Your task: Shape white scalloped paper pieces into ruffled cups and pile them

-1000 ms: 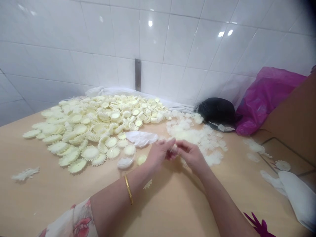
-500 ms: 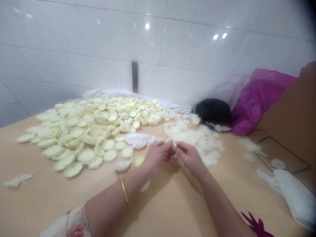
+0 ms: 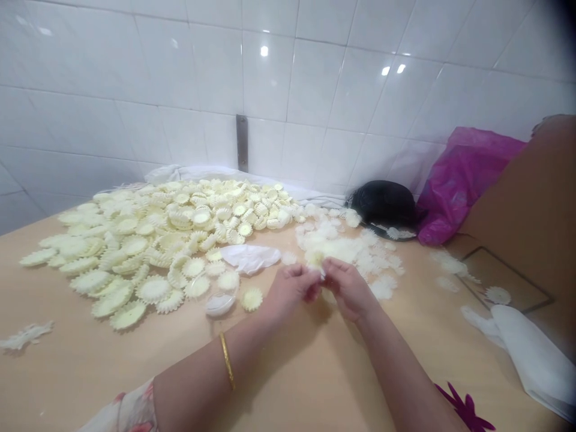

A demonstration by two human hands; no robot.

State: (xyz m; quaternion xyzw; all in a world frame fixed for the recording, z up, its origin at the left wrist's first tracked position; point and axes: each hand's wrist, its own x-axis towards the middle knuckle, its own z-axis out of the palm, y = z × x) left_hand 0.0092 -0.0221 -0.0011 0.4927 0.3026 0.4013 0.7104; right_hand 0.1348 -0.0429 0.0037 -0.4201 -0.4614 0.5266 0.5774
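My left hand [image 3: 291, 291] and my right hand [image 3: 346, 288] meet over the middle of the tan table [image 3: 292, 372], fingers pinched together on a small white petal-like piece [image 3: 320, 273] between them. A gold bangle circles my left wrist. To the left spreads a big heap of pale yellow scalloped flower discs [image 3: 171, 234]. Just beyond my hands lies a pile of thin white flower pieces [image 3: 351, 249]. A single yellow disc [image 3: 251, 298] lies beside my left hand.
A white cloth [image 3: 249, 257] and a small clear dish [image 3: 219, 305] sit left of my hands. A black bag [image 3: 387, 207] and a magenta plastic bag [image 3: 463, 180] rest against the tiled wall. White cloth [image 3: 531, 354] lies at right; a purple piece [image 3: 465, 411] near the front edge.
Both hands have stayed pinched together, working the small white piece. The view has shifted slightly, so the piles appear further left, and the single yellow disc is now uncovered.
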